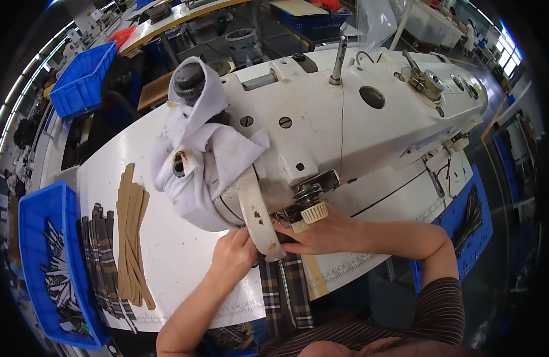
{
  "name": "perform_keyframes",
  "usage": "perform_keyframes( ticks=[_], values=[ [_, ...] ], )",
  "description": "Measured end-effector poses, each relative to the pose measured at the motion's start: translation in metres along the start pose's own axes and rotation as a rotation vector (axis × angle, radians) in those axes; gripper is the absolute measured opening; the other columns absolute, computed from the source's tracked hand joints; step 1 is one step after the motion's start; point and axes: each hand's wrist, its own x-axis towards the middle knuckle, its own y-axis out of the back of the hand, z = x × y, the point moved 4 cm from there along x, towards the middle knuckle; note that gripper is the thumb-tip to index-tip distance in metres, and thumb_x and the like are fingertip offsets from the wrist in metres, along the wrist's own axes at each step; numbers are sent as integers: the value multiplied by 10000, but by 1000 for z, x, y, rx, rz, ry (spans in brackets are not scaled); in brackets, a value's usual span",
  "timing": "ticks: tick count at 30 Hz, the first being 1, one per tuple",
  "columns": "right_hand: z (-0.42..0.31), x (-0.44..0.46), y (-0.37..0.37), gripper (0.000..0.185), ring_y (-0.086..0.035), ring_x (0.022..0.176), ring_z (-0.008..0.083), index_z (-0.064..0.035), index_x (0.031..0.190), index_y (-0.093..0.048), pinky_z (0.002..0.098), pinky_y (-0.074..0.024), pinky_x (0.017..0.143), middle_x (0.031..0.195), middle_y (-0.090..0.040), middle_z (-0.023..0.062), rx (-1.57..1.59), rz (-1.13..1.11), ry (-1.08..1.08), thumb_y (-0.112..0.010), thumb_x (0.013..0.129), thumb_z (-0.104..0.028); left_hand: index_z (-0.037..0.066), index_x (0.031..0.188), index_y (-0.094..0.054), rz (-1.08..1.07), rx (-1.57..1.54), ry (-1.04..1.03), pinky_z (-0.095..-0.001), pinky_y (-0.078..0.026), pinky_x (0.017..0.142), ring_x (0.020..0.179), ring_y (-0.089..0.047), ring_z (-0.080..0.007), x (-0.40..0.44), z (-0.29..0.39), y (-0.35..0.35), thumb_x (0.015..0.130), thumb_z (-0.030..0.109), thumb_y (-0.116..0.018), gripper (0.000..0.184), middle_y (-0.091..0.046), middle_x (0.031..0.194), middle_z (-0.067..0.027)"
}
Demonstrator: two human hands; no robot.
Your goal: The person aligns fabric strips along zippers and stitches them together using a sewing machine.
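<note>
A white industrial sewing machine stands across the table, its head over a dark plaid fabric piece with a metal zipper running down it. My left hand is left of the machine head, beside the plaid piece's edge; its fingers are curled and their tips are hidden. My right hand reaches in under the head from the right. Its thumb and forefinger are stretched out and apart near the needle area, by the fabric. The needle itself is hidden behind the head cover.
White cloth is wrapped round the machine's end. Brown strips and plaid strips lie at left, beside a blue bin of striped pieces. A blue tray with dark strips is at right. Another blue crate stands behind.
</note>
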Motion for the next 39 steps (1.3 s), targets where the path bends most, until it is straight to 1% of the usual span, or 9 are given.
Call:
perform_keyframes(
  ticks=[3, 13, 15, 16, 18, 20, 25, 27, 39],
  values=[
    [-1, 4, 5, 398, -535, 1056, 305, -17, 822, -655, 423, -398, 997, 989, -581, 141, -31, 78, 29, -684, 800, -413, 6, 1157, -622, -18, -3, 24, -350, -542, 606, 757, -638, -267, -1, 0, -1, 593, -66, -642, 570, -610, 965, -116],
    [2, 1, -5, 396, -535, 1057, 300, -24, 858, -650, 423, -409, 985, 975, -584, 135, 20, 4, 13, -688, 797, -414, -5, 1144, -623, -16, -44, 51, -372, -550, 680, 872, -632, -315, 2, -2, -2, 609, -110, -610, 545, -623, 1013, -144],
    [2, 1, -3, 409, -537, 1040, 288, -31, 906, -641, 422, -412, 977, 952, -591, 129, 19, -13, 0, -691, 795, -421, -33, 995, -626, 137, -5, -42, -351, -501, 630, 720, -601, -256, 8, 1, 1, 625, -5, -649, 372, -614, 840, -127],
    [1, 2, -1, 409, -537, 1040, 288, -31, 906, -641, 422, -412, 977, 952, -591, 129, 13, -16, 9, -691, 795, -421, -33, 995, -626, 147, -2, -39, -351, -501, 630, 720, -601, -256, 8, -3, 1, 625, -5, -649, 372, -614, 840, -127],
    [-2, 3, 7, 425, -543, 1021, 284, -38, 956, -627, 425, -410, 973, 933, -597, 120, -2, 53, 9, -691, 795, -427, 4, 1016, -634, 31, -63, 34, -350, -509, 627, 710, -612, -262, 9, -12, 0, 632, -28, -643, 385, -617, 820, -118],
    [-7, 1, 9, 421, -548, 1009, 281, -38, 962, -624, 421, -425, 955, 932, -596, 117, -31, 35, -4, -693, 796, -419, 35, 1017, -645, 15, -81, 88, -342, -517, 625, 696, -620, -259, 9, -11, 4, 633, -30, -635, 389, -624, 832, -99],
    [-10, 1, 11, 388, -571, 967, 272, -43, 966, -618, 398, -474, 884, 923, -593, 112, -125, 75, 22, -702, 801, -384, 25, 1011, -646, 67, -31, -8, -339, -533, 647, 719, -632, -244, 12, -7, 9, 639, -13, -637, 374, -647, 924, -80],
    [-9, 1, 10, 367, -584, 947, 273, -45, 953, -616, 380, -494, 849, 925, -591, 122, -69, 8, -6, -708, 799, -364, 19, 1011, -645, 61, -32, -23, -339, -536, 655, 728, -635, -244, 12, -6, 10, 641, -13, -636, 372, -652, 944, -83],
    [0, 0, 8, 329, -586, 954, 298, -83, 986, -619, 391, -502, 827, 947, -582, 125, 32, 27, 21, -710, 802, -340, 27, 1011, -653, 56, 10, -7, -324, -541, 717, 810, -643, -237, 11, -6, 12, 655, -7, -653, 358, -657, 1023, -97]
  ],
)
